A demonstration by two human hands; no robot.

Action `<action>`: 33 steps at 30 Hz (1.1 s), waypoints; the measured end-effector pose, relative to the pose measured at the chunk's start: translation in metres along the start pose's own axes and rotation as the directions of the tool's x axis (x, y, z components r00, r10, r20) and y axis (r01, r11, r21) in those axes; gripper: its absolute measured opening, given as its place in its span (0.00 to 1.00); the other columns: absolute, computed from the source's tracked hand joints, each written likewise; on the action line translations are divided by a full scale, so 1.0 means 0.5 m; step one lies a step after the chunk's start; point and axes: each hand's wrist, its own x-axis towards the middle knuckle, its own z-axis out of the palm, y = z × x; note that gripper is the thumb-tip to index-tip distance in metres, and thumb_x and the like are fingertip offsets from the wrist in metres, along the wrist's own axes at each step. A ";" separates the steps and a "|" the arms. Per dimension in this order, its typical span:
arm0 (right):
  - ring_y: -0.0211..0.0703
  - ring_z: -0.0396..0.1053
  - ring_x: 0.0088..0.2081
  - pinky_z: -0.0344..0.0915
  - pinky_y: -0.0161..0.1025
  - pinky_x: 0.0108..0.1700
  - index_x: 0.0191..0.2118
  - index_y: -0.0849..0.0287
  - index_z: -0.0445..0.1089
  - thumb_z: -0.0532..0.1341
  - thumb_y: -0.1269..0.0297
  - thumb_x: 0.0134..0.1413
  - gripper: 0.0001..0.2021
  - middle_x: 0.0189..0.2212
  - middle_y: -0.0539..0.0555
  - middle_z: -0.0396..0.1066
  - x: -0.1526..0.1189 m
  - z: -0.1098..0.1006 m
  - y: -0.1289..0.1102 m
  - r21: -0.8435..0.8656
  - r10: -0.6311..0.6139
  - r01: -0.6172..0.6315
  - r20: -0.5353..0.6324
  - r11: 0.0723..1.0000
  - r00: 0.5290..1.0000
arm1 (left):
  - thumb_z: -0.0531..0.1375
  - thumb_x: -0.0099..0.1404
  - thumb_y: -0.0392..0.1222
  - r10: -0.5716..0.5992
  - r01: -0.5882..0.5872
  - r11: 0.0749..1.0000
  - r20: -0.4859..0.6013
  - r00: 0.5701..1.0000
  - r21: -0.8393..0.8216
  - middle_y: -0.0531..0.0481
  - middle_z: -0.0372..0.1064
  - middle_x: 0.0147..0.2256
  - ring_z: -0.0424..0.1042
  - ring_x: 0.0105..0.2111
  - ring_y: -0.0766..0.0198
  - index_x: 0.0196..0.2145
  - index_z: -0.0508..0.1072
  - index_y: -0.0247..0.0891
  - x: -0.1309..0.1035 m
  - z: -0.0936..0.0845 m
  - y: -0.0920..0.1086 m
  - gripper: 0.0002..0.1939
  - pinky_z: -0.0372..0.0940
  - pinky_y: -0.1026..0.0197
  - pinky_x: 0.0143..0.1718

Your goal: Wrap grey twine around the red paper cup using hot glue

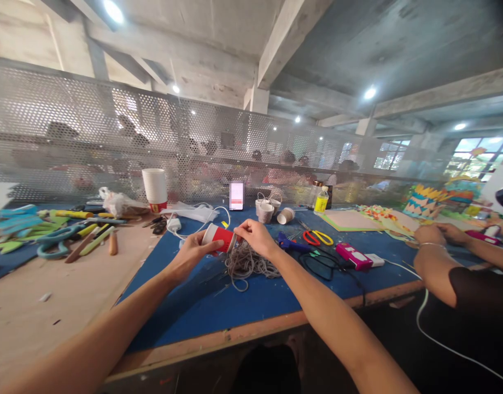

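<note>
My left hand (pixel 195 249) is wrapped round a red and white paper cup (pixel 219 237), which lies tilted on its side in the air with its mouth to the right. At that mouth my right hand (pixel 256 236) is closed in a pinch on a strand of grey cord; the fingertips partly hide it. Just below, a loose tangled heap of the same grey cord (pixel 251 261) rests on the blue table mat (pixel 186 312).
Behind the heap stand cord-wrapped cups (pixel 265 210) and a phone (pixel 237 196). A blue glue gun (pixel 292 243), scissors (pixel 318 237) and a magenta box (pixel 353 257) lie right. Stacked paper cups (pixel 155 187) and tools are left. A co-worker's arms (pixel 434 260) reach in at right.
</note>
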 end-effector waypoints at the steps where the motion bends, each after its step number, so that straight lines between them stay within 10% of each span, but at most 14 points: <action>1: 0.39 0.75 0.31 0.68 0.36 0.38 0.33 0.58 0.69 0.65 0.62 0.61 0.08 0.27 0.50 0.76 0.000 0.000 0.001 0.006 0.000 0.000 0.002 1.000 1.000 | 0.72 0.53 0.45 0.001 -0.001 1.000 -0.002 1.000 0.003 0.50 0.78 0.29 0.70 0.29 0.61 0.37 0.81 0.37 -0.001 0.001 0.001 0.14 0.66 0.62 0.32; 33: 0.39 0.74 0.29 0.67 0.35 0.37 0.33 0.57 0.67 0.63 0.61 0.63 0.09 0.25 0.48 0.75 -0.001 0.004 0.001 0.001 -0.007 0.007 0.013 1.000 1.000 | 0.71 0.53 0.46 0.004 -0.004 1.000 0.006 1.000 0.003 0.49 0.79 0.31 0.72 0.30 0.59 0.37 0.81 0.37 -0.003 0.002 0.002 0.14 0.66 0.60 0.32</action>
